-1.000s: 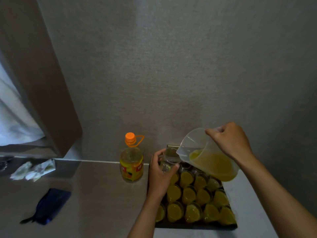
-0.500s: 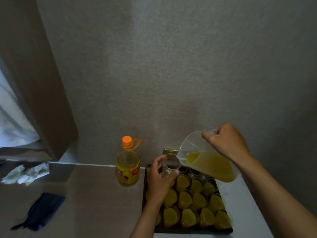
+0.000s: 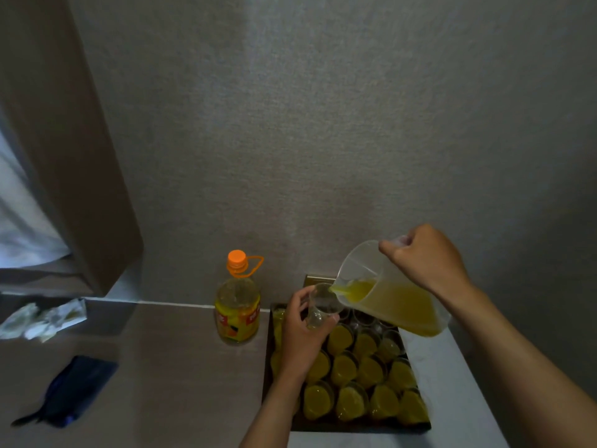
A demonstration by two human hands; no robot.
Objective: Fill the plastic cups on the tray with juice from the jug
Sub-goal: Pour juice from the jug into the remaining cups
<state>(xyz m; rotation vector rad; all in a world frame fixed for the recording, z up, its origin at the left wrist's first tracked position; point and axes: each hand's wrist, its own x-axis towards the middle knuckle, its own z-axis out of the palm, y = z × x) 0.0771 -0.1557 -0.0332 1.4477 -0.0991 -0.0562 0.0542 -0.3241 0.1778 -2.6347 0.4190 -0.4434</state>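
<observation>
A clear plastic cup (image 3: 321,307) is held up just above the far left part of the tray (image 3: 358,426), in the lower middle of the frame. The left hand (image 3: 302,342) grips it, fingers (image 3: 329,320) and thumb curled round its wall. The cup looks nearly empty; how much juice is in it cannot be told.

The spout of the translucent jug (image 3: 387,291) sits at the cup's rim, to the right of it. The jug is tilted down to the left, and yellow juice lies along its lower side and reaches the spout. The right hand (image 3: 424,258) grips the jug from above at its upper right end, fingers clenched round the handle, which the hand mostly hides.

Below both hands the dark tray carries rows of plastic cups. The filled cups (image 3: 371,383) in the near and middle rows hold yellow juice and stand close together, touching or nearly so. A few clear empty cups (image 3: 366,316) stand in the far row, under the jug.

Just left of the tray a juice bottle (image 3: 238,313) stands upright on the surface (image 3: 161,367), with an orange cap, a loop handle and a yellow label; only its lower part holds liquid. Farther left, in the lower left of the frame, lies a dark blue pouch (image 3: 72,389), and above it, at the left edge, some crumpled white paper (image 3: 43,320). A grey textured wall (image 3: 323,140) fills the upper frame.
</observation>
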